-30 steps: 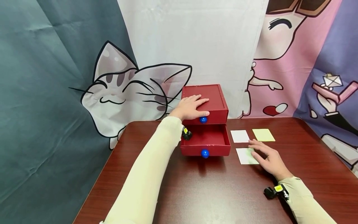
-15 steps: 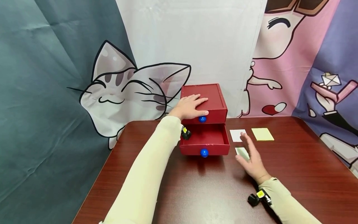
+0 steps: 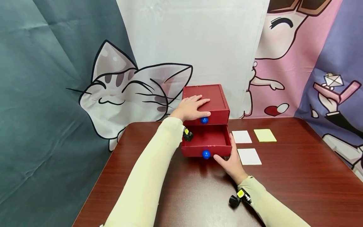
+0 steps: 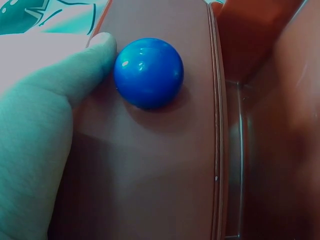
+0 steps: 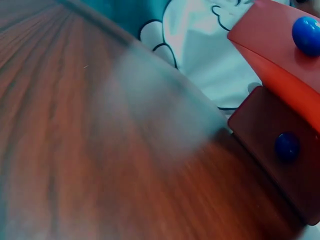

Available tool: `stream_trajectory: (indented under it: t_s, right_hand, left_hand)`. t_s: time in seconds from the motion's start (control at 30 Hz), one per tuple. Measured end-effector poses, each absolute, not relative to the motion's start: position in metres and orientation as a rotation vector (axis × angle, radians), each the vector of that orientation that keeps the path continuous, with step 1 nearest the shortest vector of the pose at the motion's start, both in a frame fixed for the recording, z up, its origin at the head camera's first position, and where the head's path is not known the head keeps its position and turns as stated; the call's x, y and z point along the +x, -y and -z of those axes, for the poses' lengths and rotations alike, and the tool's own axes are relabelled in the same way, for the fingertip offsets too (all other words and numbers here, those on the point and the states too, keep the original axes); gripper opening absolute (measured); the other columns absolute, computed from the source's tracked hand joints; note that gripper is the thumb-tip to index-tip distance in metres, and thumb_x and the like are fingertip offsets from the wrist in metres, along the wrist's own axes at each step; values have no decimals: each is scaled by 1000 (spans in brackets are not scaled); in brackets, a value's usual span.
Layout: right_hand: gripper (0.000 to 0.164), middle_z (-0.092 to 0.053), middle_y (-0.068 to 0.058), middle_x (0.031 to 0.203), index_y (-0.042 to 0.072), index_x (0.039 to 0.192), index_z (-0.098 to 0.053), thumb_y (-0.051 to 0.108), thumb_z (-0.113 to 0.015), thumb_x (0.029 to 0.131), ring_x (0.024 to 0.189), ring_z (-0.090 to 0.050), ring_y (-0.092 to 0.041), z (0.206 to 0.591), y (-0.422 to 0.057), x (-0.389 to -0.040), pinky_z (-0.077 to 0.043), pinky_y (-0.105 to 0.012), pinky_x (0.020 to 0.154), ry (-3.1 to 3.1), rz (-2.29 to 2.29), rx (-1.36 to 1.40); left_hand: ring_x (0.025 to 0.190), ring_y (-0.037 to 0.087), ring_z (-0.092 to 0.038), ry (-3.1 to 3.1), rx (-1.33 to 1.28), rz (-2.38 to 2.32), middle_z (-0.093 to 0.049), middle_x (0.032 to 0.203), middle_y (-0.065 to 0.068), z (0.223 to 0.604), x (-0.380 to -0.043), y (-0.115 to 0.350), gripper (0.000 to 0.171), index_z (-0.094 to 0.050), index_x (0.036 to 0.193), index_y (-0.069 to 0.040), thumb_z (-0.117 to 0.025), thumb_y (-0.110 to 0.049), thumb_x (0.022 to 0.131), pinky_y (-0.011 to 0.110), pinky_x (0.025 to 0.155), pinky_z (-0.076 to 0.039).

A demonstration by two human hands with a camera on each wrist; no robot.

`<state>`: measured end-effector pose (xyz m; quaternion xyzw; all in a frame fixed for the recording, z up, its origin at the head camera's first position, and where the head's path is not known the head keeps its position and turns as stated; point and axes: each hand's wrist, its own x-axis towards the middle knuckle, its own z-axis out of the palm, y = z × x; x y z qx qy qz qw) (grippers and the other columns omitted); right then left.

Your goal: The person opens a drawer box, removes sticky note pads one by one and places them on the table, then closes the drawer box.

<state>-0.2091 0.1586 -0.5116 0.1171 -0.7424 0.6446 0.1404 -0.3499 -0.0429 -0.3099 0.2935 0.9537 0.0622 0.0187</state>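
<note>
A red two-drawer box (image 3: 210, 94) stands at the back of the table. My left hand (image 3: 189, 108) rests spread on its top, the thumb beside the upper blue knob (image 4: 149, 73). The upper drawer is in, while the lower drawer (image 3: 213, 138) is pulled out with its red inside showing. A second blue knob (image 3: 206, 154) sits on the lower drawer's front. At that drawer's right front corner is my right hand (image 3: 233, 162), its fingers extended along the side and the thumb spread out before the front panel. The right wrist view shows both drawer fronts.
Right of the box, two white paper squares (image 3: 242, 136) (image 3: 249, 156) and a yellow paper square (image 3: 265, 135) lie on the brown wooden table (image 3: 306, 170). A printed cloth (image 3: 215, 41) with cartoon figures hangs behind the table.
My right hand has moved left from over the paper squares to the lower drawer's right corner, uncovering the papers. My left hand stays on the box top.
</note>
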Motion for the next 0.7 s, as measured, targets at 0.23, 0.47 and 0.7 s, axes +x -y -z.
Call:
stream_trajectory:
  t_s: [0.23, 0.47, 0.7]
  right_hand:
    - [108, -28, -7, 162, 16, 163, -10, 18, -82, 83, 140, -37, -27, 496, -149, -210, -40, -21, 103, 2213, -1762, 183]
    - [104, -28, -16, 161, 8, 161, -12, 10, -80, 82, 139, -37, -32, 478, -142, -202, -38, -15, 100, 2159, -1764, 206]
    - [103, -30, -19, 160, 6, 161, -16, 9, -81, 81, 138, -39, -34, 475, -142, -203, -39, -12, 97, 2125, -1731, 233]
  left_hand:
    - [154, 26, -15, -2962, 910, -205, -20, 168, 1, 309, -349, 43, 75, -28, 160, -37, -47, -69, 95, 49, 125, -9]
    - [154, 27, -16, -2960, 923, -177, -19, 168, 2, 310, -350, 42, 76, -27, 161, -36, -46, -69, 95, 49, 124, -9]
    - [154, 27, -16, -2962, 910, -166, -19, 168, 1, 310, -350, 42, 75, -26, 161, -37, -45, -69, 95, 49, 124, -9]
